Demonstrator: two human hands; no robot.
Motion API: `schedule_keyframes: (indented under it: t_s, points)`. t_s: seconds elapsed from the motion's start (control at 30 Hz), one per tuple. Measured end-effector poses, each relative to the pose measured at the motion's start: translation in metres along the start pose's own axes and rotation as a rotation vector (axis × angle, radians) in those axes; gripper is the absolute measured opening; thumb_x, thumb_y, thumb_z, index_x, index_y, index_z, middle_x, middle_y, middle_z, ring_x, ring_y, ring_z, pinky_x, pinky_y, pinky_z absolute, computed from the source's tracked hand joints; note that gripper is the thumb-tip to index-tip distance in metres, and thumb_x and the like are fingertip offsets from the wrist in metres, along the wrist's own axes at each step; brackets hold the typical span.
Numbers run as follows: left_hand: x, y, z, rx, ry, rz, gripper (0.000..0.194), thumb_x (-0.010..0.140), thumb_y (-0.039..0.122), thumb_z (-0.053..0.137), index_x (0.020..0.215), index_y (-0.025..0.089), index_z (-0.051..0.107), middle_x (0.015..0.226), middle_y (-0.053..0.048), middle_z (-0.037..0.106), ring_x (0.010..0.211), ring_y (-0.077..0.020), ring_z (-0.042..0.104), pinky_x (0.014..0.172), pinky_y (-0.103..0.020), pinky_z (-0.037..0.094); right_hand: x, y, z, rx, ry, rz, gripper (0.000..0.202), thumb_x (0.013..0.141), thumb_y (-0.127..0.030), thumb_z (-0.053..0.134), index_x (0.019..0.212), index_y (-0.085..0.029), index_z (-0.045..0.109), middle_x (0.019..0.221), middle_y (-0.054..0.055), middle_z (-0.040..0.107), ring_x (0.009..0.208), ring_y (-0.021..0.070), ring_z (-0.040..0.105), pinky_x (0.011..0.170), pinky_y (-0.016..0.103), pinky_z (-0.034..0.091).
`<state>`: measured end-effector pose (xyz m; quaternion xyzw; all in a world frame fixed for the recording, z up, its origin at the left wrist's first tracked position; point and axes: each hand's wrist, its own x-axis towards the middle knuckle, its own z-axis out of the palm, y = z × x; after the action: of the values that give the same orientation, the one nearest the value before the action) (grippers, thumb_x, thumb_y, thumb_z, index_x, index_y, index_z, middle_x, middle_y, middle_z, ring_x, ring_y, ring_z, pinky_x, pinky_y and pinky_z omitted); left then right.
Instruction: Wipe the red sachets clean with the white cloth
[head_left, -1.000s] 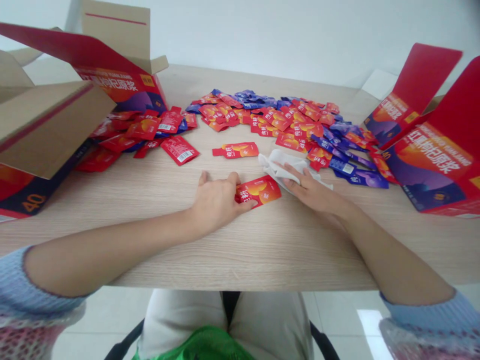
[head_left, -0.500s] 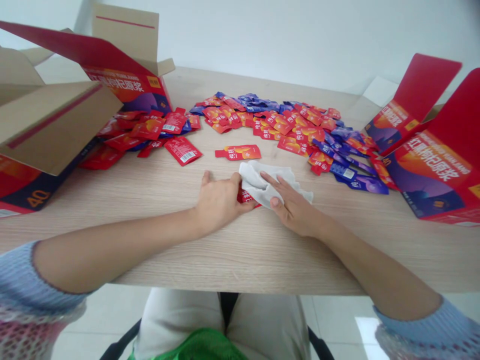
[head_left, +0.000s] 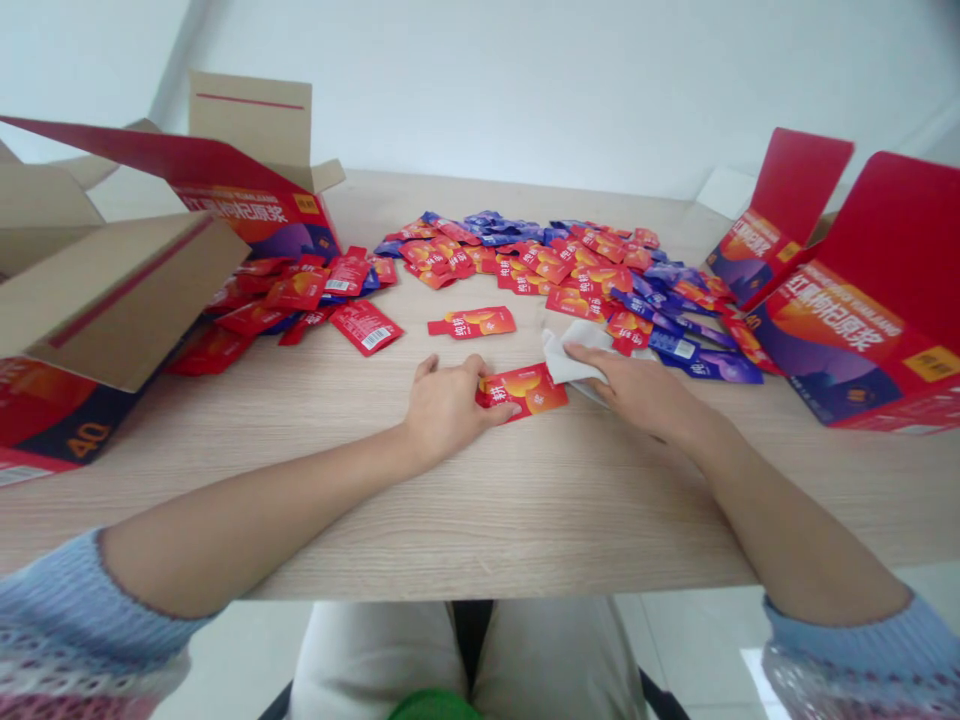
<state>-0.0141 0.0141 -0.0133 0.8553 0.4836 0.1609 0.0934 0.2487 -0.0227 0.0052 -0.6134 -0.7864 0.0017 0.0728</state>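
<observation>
My left hand (head_left: pixel 451 410) grips the left end of a red sachet (head_left: pixel 531 391) between thumb and fingers, and the sachet lies flat on the table. To its right, my right hand (head_left: pixel 637 390) is closed on a crumpled white cloth (head_left: pixel 568 352), whose edge touches the sachet's right end. Another red sachet (head_left: pixel 480 322) lies alone just beyond my left hand.
Red and blue sachets (head_left: pixel 585 262) are heaped across the back of the wooden table (head_left: pixel 450 520), with a second heap (head_left: pixel 300 288) at left. Open cartons stand at left (head_left: pixel 82 400), back left (head_left: pixel 262 215) and right (head_left: pixel 862 340), with a smaller one (head_left: pixel 757 245) behind.
My right hand and the cloth have moved right, uncovering most of the gripped sachet. My left hand still holds its left end. The view has shifted slightly.
</observation>
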Motion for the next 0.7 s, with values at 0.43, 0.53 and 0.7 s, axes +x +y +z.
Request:
schedule_keyframes:
  t_s: [0.43, 0.53, 0.7]
  points:
    - [0.000, 0.000, -0.002, 0.061, -0.026, 0.045, 0.044, 0.080, 0.053, 0.062, 0.105, 0.017, 0.056, 0.085, -0.007, 0.073, 0.085, -0.0270, 0.069, 0.105, -0.050, 0.032, 0.005, -0.045, 0.024, 0.185, 0.029, -0.421, 0.065, 0.096, -0.028, 0.039, 0.155, -0.033, 0.014, 0.161, -0.002, 0.021, 0.149, 0.0231, 0.010, 0.117, 0.056, 0.021]
    - [0.004, -0.006, -0.003, 0.022, -0.059, 0.104, 0.047, 0.077, 0.052, 0.065, 0.108, 0.018, 0.057, 0.085, -0.005, 0.073, 0.086, -0.0256, 0.069, 0.107, -0.047, 0.031, 0.008, -0.040, 0.021, 0.079, -0.021, -0.439, 0.067, 0.091, -0.020, 0.042, 0.154, -0.033, 0.022, 0.159, -0.004, 0.026, 0.149, 0.0231, 0.006, 0.116, 0.058, 0.021]
    - [0.009, -0.013, -0.002, -0.055, -0.060, 0.095, 0.052, 0.074, 0.062, 0.065, 0.108, 0.023, 0.060, 0.080, 0.000, 0.071, 0.084, -0.0240, 0.067, 0.102, -0.046, 0.032, 0.002, -0.033, 0.007, -0.088, 0.051, -0.345, 0.061, 0.088, -0.017, 0.047, 0.146, -0.033, 0.040, 0.146, 0.001, 0.049, 0.147, 0.0299, 0.020, 0.112, 0.072, -0.005]
